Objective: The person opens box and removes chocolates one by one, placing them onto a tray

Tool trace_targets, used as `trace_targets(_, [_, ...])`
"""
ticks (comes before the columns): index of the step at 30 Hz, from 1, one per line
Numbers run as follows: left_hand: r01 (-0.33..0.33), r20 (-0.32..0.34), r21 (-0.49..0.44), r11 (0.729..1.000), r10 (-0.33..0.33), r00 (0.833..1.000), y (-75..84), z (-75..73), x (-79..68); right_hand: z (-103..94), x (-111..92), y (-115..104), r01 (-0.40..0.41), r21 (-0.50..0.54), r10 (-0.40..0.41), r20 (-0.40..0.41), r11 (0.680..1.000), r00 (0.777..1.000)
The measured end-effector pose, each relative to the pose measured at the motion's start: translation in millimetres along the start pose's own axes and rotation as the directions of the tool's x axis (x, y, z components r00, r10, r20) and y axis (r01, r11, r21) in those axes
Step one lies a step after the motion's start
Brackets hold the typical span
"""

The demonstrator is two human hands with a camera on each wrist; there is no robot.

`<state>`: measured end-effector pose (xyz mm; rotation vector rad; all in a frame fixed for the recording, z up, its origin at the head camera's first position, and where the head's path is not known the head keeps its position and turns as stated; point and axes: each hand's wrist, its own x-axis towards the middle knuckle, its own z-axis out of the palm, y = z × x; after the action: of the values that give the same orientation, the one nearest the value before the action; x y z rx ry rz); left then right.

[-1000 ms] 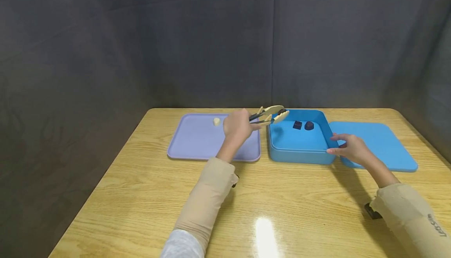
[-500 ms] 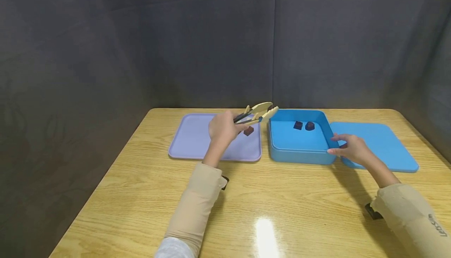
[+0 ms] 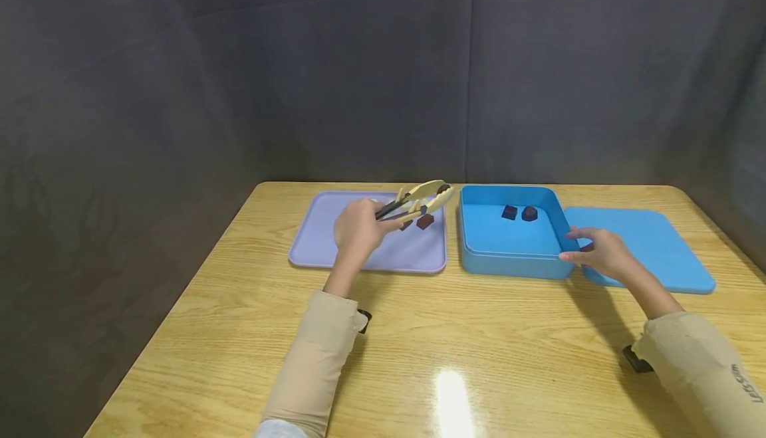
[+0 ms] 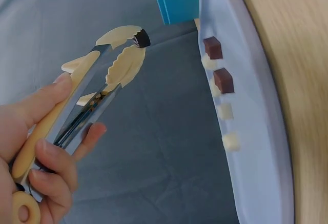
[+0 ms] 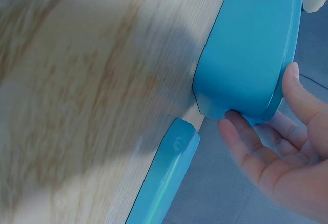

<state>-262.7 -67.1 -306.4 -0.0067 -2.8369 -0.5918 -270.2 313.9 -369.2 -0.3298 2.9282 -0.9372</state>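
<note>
My left hand [image 3: 357, 225] grips cream-tipped tongs [image 4: 125, 67] above the lilac tray [image 3: 403, 264]. A dark chocolate [image 4: 142, 39] sits at the tip of one tong arm, and the tips stand apart in the left wrist view. On the tray lie brown square chocolates [image 3: 425, 221] and several white pieces [image 4: 225, 111], partly hidden by the tongs in the head view. My right hand [image 3: 604, 253] holds the blue box [image 3: 517, 266] by its front right corner, thumb at the rim and fingers against the side wall. Inside are a square dark chocolate [image 3: 509, 212] and a rounded one [image 3: 529, 213].
A flat blue lid [image 3: 646, 245] lies on the wooden table [image 3: 419, 358], just right of the box. Tray and box stand side by side with a narrow gap. A dark cloth [image 3: 359, 79] hangs behind the table.
My left hand has moved left with the tongs and the dark chocolate, from over the box to over the tray. The brown chocolates on the tray have come into view. My right hand stays put.
</note>
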Motion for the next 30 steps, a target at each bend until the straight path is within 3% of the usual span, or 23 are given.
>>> trace_targets(11, [0.019, 0.022, 0.004, 1.0, -0.019, 1.0, -18.5, 0.0, -11.6, -0.5, 0.3, 1.2, -0.003, -0.012, 0.003, 0.004, 1.0, 1.0])
trace_targets(30, [-0.001, 0.04, 0.031, 1.0, 0.0, 0.999, -28.0, 11.0, -28.9, -0.4, 1.7, 2.7, 0.016, -0.028, -0.016, 0.0, 0.999, 1.0])
